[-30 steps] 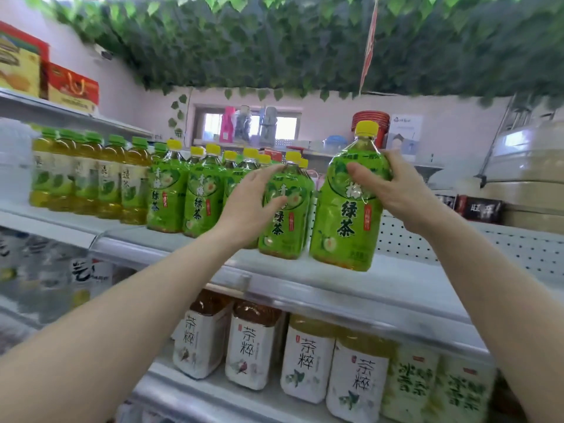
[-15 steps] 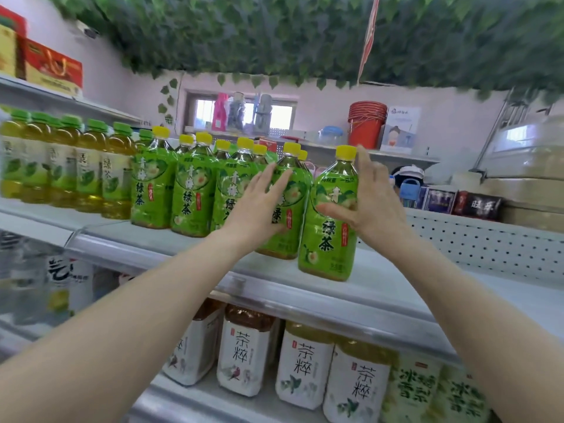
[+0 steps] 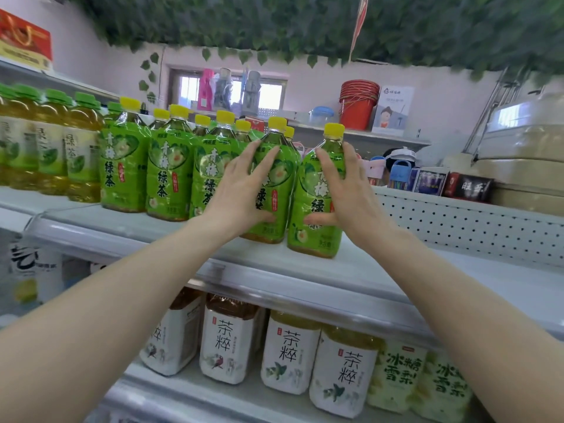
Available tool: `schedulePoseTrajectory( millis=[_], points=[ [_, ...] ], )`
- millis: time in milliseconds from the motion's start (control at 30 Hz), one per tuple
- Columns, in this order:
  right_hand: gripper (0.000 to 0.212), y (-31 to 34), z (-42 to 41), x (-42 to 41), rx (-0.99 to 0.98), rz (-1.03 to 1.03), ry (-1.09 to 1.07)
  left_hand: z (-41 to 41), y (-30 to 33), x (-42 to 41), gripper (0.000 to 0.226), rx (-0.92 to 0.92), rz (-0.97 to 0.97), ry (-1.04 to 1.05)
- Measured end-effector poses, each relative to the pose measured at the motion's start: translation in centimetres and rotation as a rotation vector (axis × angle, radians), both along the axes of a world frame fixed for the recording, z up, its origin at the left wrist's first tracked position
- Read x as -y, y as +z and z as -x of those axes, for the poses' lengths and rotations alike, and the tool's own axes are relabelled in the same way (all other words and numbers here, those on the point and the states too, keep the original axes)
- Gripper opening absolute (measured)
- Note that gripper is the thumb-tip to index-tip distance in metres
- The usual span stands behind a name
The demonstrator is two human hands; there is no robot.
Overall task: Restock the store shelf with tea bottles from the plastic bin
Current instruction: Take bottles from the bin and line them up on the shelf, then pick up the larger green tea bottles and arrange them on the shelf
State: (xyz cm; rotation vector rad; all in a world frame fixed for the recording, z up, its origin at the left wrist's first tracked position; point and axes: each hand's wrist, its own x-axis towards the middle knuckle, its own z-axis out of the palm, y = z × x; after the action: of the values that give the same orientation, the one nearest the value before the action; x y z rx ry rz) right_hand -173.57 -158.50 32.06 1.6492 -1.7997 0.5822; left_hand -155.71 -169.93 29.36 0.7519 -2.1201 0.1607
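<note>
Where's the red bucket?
In the head view, the red bucket stack sits upper right of centre on the far back ledge, between a clear blue-lidded tub and a white card.

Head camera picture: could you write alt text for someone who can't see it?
A person's left hand and right hand rest with straight fingers on two yellow-capped green tea bottles, the rightmost bottle and its neighbour, at the end of a row on a grey store shelf. White-labelled tea bottles stand on the shelf below.
</note>
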Motion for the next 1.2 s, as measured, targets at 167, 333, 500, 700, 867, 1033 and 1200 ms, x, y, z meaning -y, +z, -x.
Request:
schedulePoseTrajectory(
  millis=[167,333,500,700,867,1033,1200],
  points=[
    [0.116,-0.1,0.8,0.9,0.022,-0.004,0.013,0.2,0.0,-0.4,0.124,-0.004,-0.009,0.024],
    [0.115,-0.1,0.8,0.8,-0.014,-0.019,-0.010,-0.1,0.0,-1.4,0.120,0.036,-0.023,0.059],
    [0.109,0.2,-0.3,-0.7,-0.089,-0.095,-0.115,-0.9,-0.5,-2.8,0.109,0.143,-0.022,0.078],
    [0.095,-0.7,-2.1,-5.6,-0.236,-0.166,-0.265,-4.1,-2.5,-5.1,0.092,0.223,0.223,0.102],
    [0.085,-5.1,-4.9,-11.7,-0.260,-0.179,-0.287,-7.6,-6.8,-8.2,0.073,0.158,0.247,-0.043],
    [0.075,-14.4,-8.6,-18.7,-0.224,-0.180,-0.218,-10.9,-13.6,-12.5,0.063,0.073,0.153,-0.091],
    [0.068,-28.0,-10.5,-24.1,-0.129,-0.277,-0.174,-12.4,-24.6,-16.5,0.061,0.129,-0.032,-0.142]
  ],
)
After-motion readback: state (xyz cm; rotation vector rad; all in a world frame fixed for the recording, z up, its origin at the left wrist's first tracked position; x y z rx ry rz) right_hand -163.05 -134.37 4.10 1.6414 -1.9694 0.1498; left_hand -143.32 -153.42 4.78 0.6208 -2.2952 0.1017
